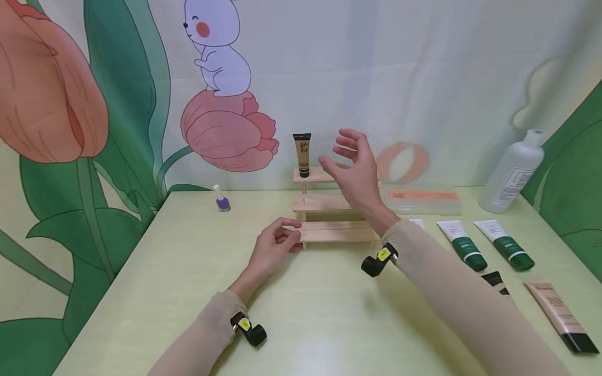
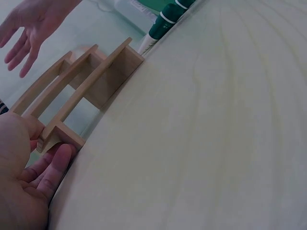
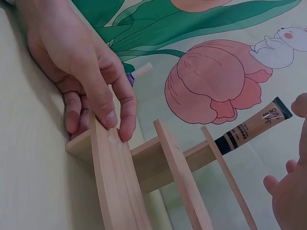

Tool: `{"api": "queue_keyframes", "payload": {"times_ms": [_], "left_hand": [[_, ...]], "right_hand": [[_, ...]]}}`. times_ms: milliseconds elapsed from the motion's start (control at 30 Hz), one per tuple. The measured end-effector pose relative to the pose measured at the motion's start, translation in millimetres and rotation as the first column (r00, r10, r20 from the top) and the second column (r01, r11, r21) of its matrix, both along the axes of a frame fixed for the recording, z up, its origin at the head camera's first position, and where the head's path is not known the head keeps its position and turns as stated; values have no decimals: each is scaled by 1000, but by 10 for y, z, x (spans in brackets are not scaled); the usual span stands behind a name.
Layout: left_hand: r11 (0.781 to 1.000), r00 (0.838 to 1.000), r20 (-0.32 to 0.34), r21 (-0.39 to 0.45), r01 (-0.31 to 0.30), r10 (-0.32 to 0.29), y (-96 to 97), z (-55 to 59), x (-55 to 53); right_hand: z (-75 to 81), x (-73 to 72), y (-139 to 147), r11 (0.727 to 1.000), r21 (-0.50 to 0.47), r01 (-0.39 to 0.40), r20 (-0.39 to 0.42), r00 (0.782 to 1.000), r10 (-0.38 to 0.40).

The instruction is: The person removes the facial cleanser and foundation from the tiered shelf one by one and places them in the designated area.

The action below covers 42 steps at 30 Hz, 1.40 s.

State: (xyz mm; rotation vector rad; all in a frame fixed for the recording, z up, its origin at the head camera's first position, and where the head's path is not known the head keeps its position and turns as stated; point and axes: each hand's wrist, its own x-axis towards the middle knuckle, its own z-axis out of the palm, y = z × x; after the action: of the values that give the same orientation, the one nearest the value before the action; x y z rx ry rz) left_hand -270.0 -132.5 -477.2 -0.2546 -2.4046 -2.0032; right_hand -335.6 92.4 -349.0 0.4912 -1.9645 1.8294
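A small three-tier wooden display stand [image 1: 336, 231] stands at the back middle of the table. My left hand [image 1: 275, 243] pinches the left end of its lowest step; in the right wrist view the thumb and a finger [image 3: 128, 115] lie on that step's top, with other fingers curled below. On the top tier's left end, a tan tube with a black cap [image 1: 303, 155] stands upright, cap down. My right hand [image 1: 356, 169] is raised just right of this tube, apart from it, fingers spread and slightly bent, holding nothing. Its forearm hides part of the stand's right side.
A purple nail polish bottle [image 1: 223, 201] stands at the back left. At the right are a clear flat case [image 1: 423, 202], a white bottle [image 1: 512, 169], green-and-white tubes [image 1: 505, 245], and a beige tube [image 1: 559, 316]. A black-ended tube [image 1: 495, 282] lies partly behind the right sleeve.
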Motion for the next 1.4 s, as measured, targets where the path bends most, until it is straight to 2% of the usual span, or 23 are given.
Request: {"api": "queue_keyframes", "payload": {"times_ms": [267,567,1400], "left_hand": [[1000,1000,-10,-10,5,-5,5,-4,-2],[1000,1000,-19,-19,10,-10,-7,-9,-6],[999,1000,3,-32,-2,2,-12,10,4]], "right_hand": [[-32,-148,-189,999,-21,-24,21,999,25],[-77,-245,-322,999,10,-33,47,998,32],[-147,-319,-516,992,127,-5,105,994,-8]]}}
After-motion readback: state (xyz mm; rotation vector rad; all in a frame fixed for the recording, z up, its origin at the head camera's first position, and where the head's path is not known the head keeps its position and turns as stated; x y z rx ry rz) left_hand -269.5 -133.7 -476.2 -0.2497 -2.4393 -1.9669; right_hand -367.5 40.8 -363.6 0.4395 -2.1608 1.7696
